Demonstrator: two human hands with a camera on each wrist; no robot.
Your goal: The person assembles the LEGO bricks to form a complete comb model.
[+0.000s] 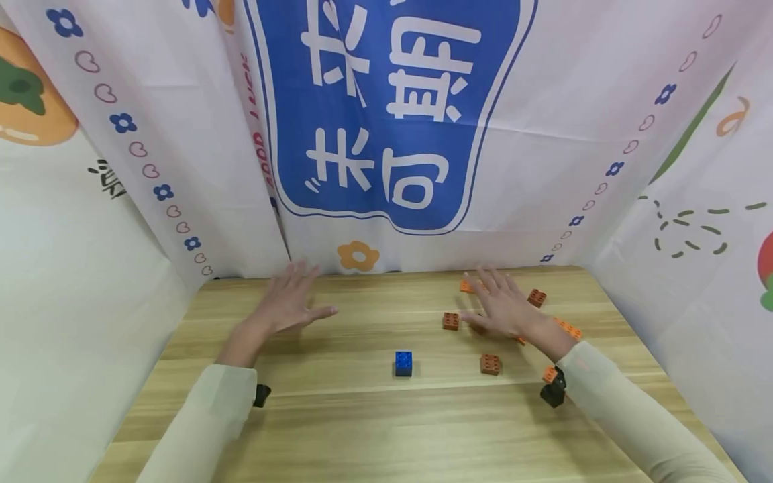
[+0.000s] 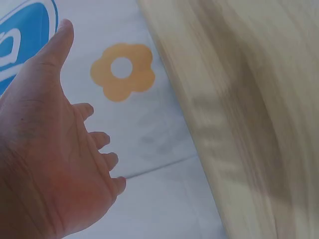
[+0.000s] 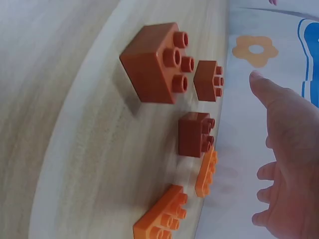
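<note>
My left hand [image 1: 285,303] is over the table's left side, fingers spread and holding nothing; its palm and thumb show in the left wrist view. With its fingers also spread, my right hand [image 1: 504,310] hangs over the toy bricks on the right and partly hides some of them. A blue brick [image 1: 403,363] stands between the two hands, nearer the front. Close to the right thumb is a brown brick [image 1: 450,320], and another brown brick [image 1: 490,364] lies nearer me. In the right wrist view, several brown bricks [image 3: 149,64] and orange bricks [image 3: 162,214] show studs.
Past the right hand lie a further brown brick [image 1: 537,298] and a long orange brick [image 1: 568,328]. A small orange brick [image 1: 549,373] sits by the right wrist. The wooden table [image 1: 338,429] ends at a printed white cloth [image 1: 531,194] hanging behind and at both sides.
</note>
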